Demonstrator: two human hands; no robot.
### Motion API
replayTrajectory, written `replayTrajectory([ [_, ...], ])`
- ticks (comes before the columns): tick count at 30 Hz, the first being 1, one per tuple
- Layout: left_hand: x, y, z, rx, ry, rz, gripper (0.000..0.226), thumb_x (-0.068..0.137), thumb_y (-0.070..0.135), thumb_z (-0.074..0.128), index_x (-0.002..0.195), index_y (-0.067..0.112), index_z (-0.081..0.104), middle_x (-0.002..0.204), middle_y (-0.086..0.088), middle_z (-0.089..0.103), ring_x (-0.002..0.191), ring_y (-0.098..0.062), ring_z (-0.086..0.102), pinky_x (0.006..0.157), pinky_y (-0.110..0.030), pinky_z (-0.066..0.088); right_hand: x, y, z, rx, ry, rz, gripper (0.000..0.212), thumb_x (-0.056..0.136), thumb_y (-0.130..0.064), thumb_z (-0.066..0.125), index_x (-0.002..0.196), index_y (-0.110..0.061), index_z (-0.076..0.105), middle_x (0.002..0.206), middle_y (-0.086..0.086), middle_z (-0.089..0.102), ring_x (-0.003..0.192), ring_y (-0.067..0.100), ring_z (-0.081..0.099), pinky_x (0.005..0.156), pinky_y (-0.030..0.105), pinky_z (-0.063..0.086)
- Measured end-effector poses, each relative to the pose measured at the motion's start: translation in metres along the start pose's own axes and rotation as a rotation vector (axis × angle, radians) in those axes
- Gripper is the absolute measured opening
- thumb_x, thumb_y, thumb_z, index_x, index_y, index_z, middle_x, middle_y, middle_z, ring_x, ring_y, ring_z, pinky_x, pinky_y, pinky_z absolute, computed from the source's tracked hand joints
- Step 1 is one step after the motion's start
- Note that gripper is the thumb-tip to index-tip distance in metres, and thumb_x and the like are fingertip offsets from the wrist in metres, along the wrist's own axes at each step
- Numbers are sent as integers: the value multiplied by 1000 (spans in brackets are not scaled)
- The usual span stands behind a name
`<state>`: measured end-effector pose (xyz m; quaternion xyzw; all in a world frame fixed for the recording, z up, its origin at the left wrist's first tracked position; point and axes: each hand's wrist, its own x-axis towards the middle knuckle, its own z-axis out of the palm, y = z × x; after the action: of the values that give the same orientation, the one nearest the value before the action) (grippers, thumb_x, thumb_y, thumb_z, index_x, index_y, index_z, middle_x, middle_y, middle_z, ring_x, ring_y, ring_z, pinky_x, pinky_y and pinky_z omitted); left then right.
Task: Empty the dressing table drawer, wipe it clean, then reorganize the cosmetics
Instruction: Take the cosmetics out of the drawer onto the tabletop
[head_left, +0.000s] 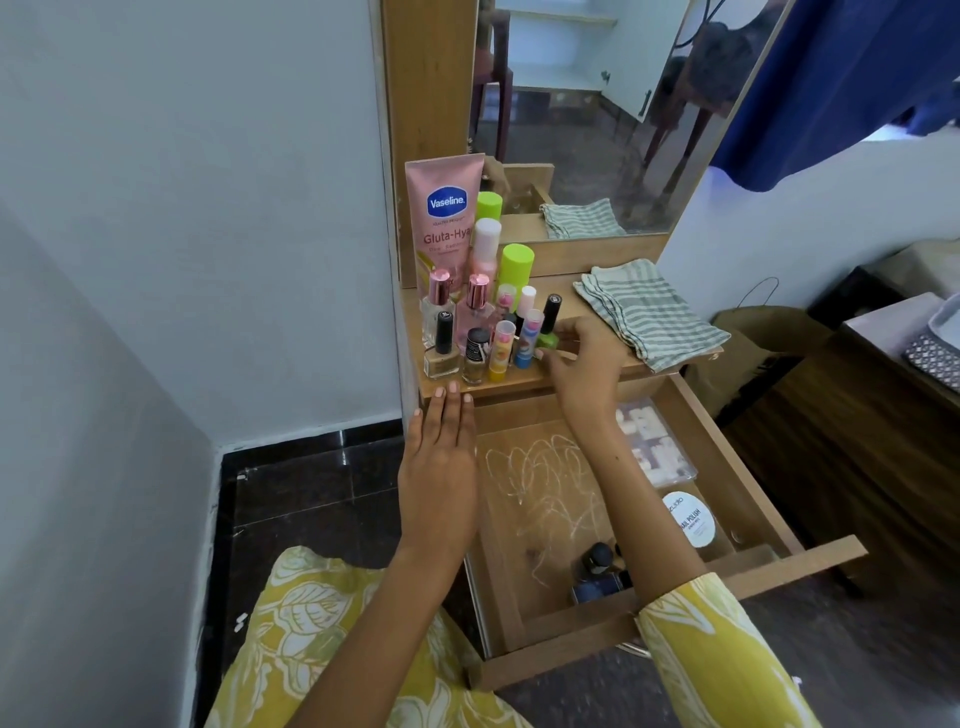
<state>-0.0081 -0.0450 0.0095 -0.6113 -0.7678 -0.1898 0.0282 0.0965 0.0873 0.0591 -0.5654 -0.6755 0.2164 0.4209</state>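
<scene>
The wooden drawer (737, 452) stands pulled out below the dressing table top (524, 376). White scribble marks cover its floor. Inside it lie a clear box of false nails (654, 441), a round nail polish remover tub (688, 519) and a dark blue bottle (597, 577). Several cosmetics stand crowded on the table top's left part, among them a pink Vaseline tube (441, 218). My right hand (582, 358) pinches a green nail polish bottle (548, 330) standing at the right of that group. My left hand (441, 457) lies flat, its fingertips on the table's front edge.
A striped grey cloth (649, 312) lies folded on the table top's right side, below the mirror (597, 104). A white wall closes in on the left. A brown paper bag (748, 343) and dark wooden furniture (857, 441) stand to the right.
</scene>
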Motion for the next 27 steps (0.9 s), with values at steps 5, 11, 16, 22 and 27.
replayTrajectory([
  [5, 0, 0, 1, 17, 10, -4, 54, 101, 16, 32, 147, 12, 4, 156, -5, 0, 144, -18, -5, 112, -33, -12, -16, -2, -13, 35, -96, 29, 48, 79, 9, 66, 125, 2, 53, 116, 13, 61, 106, 20, 60, 92, 28, 52],
  [11, 0, -1, 1, 47, 14, 1, 55, 102, 21, 32, 145, 13, -2, 156, -5, -1, 144, -19, -6, 113, -34, -10, -56, 21, -66, -370, -606, -109, 17, 88, -9, 62, 104, -13, 65, 101, 0, 69, 89, 13, 64, 84, 34, 55],
  [16, -2, -2, 2, 81, -1, 4, 55, 101, 27, 27, 143, 15, -6, 156, -5, -5, 144, -18, -8, 116, -36, -6, -74, 39, -93, -698, -999, -87, 26, 92, -22, 58, 116, -25, 65, 118, -7, 66, 104, 9, 62, 90, 26, 51],
  [22, -2, -1, 0, 89, -8, 10, 53, 101, 27, 25, 146, 14, -1, 156, -5, -3, 144, -19, -7, 117, -37, -5, -93, 48, -88, -876, -1071, -124, 40, 78, -28, 71, 116, -34, 61, 113, -5, 63, 100, 17, 62, 81, 28, 51],
  [27, -2, -1, 0, 117, -13, 10, 54, 101, 28, 25, 145, 14, -4, 156, -5, -4, 144, -19, -8, 115, -37, -8, -94, 54, -77, -928, -953, -268, 27, 83, -26, 64, 109, -32, 62, 105, 0, 66, 93, 20, 64, 70, 28, 49],
])
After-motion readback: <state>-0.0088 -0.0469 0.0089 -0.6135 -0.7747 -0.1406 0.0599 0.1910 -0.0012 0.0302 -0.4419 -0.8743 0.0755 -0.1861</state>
